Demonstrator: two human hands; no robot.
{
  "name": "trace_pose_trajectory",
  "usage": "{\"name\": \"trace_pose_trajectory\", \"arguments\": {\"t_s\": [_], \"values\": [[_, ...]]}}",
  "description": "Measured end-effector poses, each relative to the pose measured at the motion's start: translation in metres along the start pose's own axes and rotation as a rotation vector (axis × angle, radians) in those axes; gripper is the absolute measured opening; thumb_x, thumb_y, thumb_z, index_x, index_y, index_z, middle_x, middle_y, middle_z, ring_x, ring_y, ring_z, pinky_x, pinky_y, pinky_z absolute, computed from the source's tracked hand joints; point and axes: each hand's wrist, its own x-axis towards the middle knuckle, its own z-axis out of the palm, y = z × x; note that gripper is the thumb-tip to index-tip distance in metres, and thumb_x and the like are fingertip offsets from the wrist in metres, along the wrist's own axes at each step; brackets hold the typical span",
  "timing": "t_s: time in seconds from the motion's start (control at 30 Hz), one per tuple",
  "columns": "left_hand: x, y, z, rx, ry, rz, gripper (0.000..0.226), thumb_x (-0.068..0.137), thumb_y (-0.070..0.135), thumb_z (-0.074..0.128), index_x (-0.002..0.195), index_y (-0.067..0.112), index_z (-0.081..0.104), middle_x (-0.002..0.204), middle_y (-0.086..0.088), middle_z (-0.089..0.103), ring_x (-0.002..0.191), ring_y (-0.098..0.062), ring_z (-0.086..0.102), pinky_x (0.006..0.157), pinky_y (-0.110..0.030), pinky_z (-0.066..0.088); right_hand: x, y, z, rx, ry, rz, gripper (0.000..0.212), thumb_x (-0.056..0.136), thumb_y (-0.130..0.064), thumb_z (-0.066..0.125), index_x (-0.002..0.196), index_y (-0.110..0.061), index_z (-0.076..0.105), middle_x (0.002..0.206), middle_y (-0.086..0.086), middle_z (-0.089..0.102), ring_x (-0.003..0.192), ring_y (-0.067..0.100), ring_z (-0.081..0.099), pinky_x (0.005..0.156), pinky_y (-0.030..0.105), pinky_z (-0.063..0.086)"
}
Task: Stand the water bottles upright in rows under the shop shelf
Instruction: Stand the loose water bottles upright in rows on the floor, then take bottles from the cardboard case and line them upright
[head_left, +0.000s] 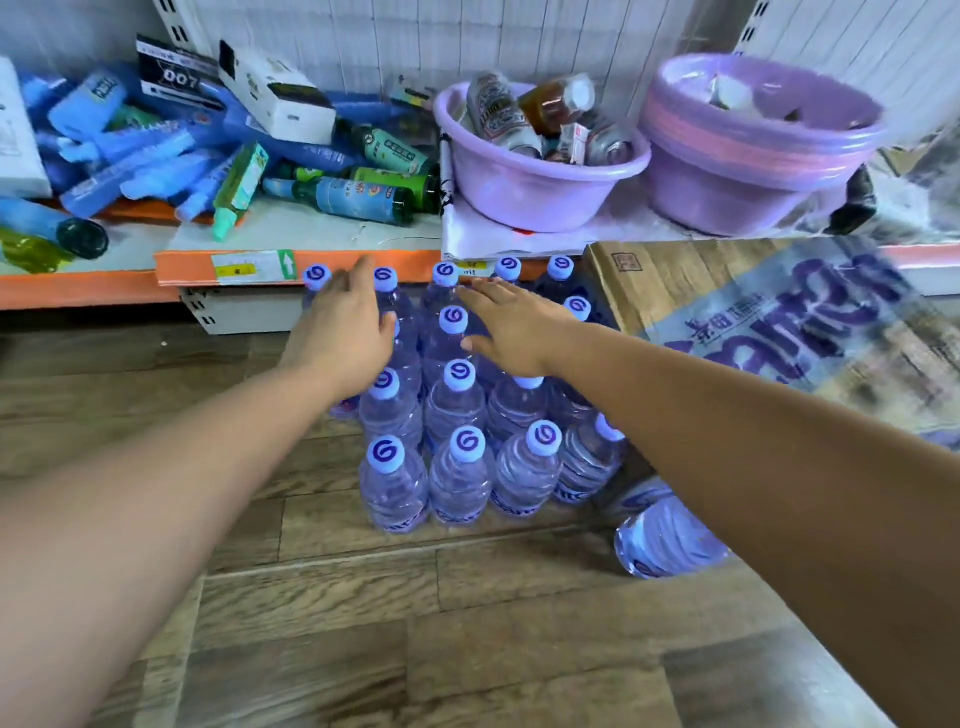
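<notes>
Two purple basins (540, 187) beside strewn blue packets (130, 156), cardboard box (675, 280).

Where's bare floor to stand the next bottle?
Free: wood floor left of the upright water bottles, and the floor in front of the front row. Crowded: right side, where a lying bottle and cardboard box close in. Both the left hand and right hand hover open over the rows.

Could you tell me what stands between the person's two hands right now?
In the head view, upright water bottles stand between the left hand and the right hand, one column with white caps running back toward the shelf.
</notes>
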Motion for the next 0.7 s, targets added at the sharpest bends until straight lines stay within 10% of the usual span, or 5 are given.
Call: {"name": "trace_pose_trajectory", "arguments": {"t_s": [0.33,0.7], "values": [[-0.093,0.090,0.029,0.221,-0.137,0.063,0.068,0.094,0.017,0.048,0.150,0.013,0.009,0.159,-0.004,0.013,0.148,-0.020,0.012,0.120,-0.030,0.011,-0.063,0.039,0.016,0.060,-0.095,-0.134,0.065,0.100,-0.044,0.031,0.153,-0.019,0.002,0.162,0.002,-0.003,0.150,0.023,-0.003,0.122,0.041,0.011],[-0.085,0.136,0.078,0.334,-0.341,0.022,0.048,0.093,0.019,0.053,0.138,0.014,0.036,0.132,-0.010,0.045,0.118,-0.034,0.050,0.084,-0.039,0.046,-0.117,0.067,0.050,-0.144,0.080,-0.066,0.039,0.095,-0.039,0.046,0.122,-0.011,0.048,0.126,0.011,0.052,0.117,0.033,0.051,0.075,0.037,0.041]]}}
